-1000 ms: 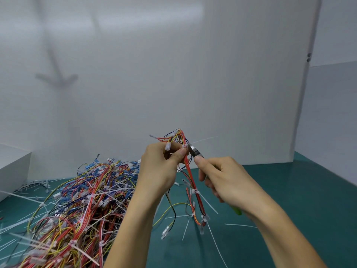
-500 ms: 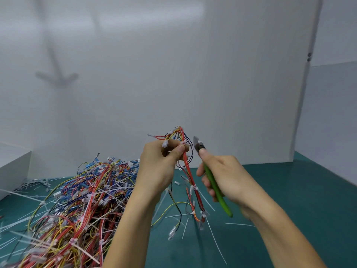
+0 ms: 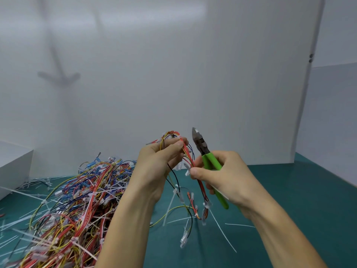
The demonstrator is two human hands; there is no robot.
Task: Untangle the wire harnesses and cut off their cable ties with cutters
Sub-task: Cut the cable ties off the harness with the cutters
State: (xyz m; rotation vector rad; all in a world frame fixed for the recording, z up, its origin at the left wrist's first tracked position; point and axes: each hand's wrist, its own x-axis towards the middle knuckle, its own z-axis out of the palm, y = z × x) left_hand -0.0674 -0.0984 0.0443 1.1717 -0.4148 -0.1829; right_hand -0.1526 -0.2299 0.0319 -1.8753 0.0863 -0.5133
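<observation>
Holding a wire harness (image 3: pixel 188 154) above the green table (image 3: pixel 299 200), the left hand (image 3: pixel 158 167) clamps its looped top between curled fingers and thumb. The right hand (image 3: pixel 228 178) wraps its fingers round the cutters (image 3: pixel 207 159), whose blades point up just beside the loop, with the thumb against the wires. A tangled pile of harnesses (image 3: pixel 77 200) lies at left, and loose cable ties (image 3: pixel 222 230) lie below.

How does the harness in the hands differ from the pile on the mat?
The held harness is one thin bundle, lifted and hanging from the left hand; the pile is a wide tangle lying on the mat, untouched. Both have coloured wires and white cable ties.
</observation>
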